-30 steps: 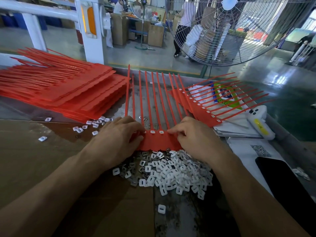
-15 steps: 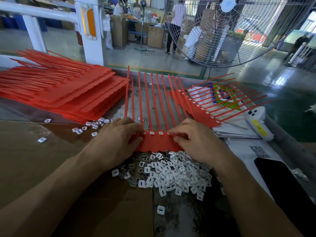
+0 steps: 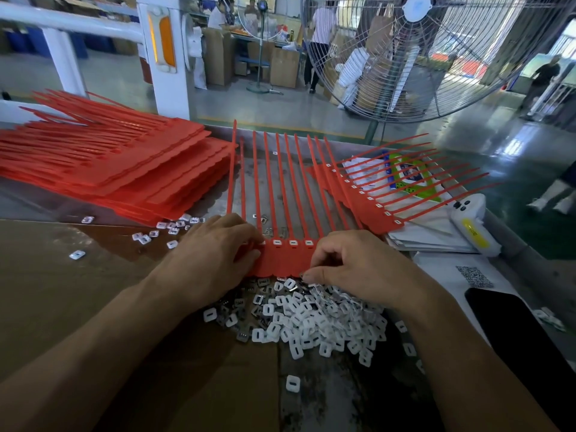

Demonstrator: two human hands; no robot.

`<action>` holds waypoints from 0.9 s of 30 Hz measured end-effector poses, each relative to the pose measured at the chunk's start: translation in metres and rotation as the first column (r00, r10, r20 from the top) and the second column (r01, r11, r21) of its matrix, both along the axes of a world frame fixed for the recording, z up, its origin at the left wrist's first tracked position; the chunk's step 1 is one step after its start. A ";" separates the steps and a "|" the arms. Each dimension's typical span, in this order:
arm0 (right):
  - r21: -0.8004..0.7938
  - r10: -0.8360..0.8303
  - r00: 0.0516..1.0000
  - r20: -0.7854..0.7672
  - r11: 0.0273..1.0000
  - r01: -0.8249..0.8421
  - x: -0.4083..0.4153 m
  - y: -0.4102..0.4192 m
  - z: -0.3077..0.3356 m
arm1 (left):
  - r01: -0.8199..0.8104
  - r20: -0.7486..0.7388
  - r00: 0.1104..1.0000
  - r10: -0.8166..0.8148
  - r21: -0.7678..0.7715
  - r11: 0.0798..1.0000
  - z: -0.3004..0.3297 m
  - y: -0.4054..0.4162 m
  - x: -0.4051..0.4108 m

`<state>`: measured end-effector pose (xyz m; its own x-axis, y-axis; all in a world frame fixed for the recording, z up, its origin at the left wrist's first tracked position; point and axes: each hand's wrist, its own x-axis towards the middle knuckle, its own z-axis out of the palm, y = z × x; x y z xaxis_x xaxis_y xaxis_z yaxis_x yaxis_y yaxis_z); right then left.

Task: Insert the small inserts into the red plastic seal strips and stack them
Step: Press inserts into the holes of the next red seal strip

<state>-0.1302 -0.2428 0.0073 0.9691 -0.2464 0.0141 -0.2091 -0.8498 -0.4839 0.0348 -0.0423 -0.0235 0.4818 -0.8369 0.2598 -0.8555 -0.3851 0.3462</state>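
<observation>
Since half a second ago the right hand (image 3: 358, 266) has drawn back from the row of slots toward the near edge of the red seal strip sheet (image 3: 282, 257), its fingertips now at the boundary between the sheet and the pile of white inserts (image 3: 314, 316); the left hand (image 3: 215, 254) has barely shifted.

The left hand lies on the left end of the sheet's flat band, fingers bent and pressing it to the counter (image 3: 62, 291), fingertips at the slot row. Three seated inserts (image 3: 292, 242) show white in the slots between the two hands. The right hand's fingers are curled with thumb and fingertips drawn together at the pile; whether they pinch an insert cannot be told.

At the far left a tall stack of red sheets (image 3: 118, 169) fans across the counter, with a few scattered inserts (image 3: 168, 227) near its front edge. The worked sheet's strips run away from the person. To its right another red sheet (image 3: 383, 194) lies angled over papers (image 3: 430, 235), beside a white device (image 3: 470, 226) and a black phone (image 3: 517, 332). Beyond the counter stand a white post (image 3: 165, 57), a large floor fan (image 3: 436, 54), cardboard boxes (image 3: 283, 67) and people on a glossy floor.
</observation>
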 end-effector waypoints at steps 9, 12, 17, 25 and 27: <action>-0.130 0.027 1.000 -0.015 0.991 -0.029 0.001 0.008 0.002 | 0.003 0.002 1.000 -0.003 -0.001 1.000 -0.001 0.000 0.000; -0.124 0.014 0.999 0.042 0.992 -0.009 0.002 0.007 -0.001 | 0.006 0.004 1.000 -0.006 -0.006 1.000 0.000 0.000 0.001; 0.182 -0.146 0.972 0.183 0.977 0.113 -0.002 -0.004 -0.003 | 0.002 0.006 1.000 -0.002 0.006 1.000 0.001 0.001 0.001; 0.416 -0.232 0.951 0.204 0.900 0.130 0.001 -0.013 -0.007 | 0.006 0.000 1.000 -0.006 0.002 1.000 0.002 0.000 0.000; 0.417 -0.220 0.952 0.213 0.901 0.115 -0.001 -0.015 -0.008 | 0.003 0.000 1.000 -0.003 0.001 1.000 0.002 0.000 0.000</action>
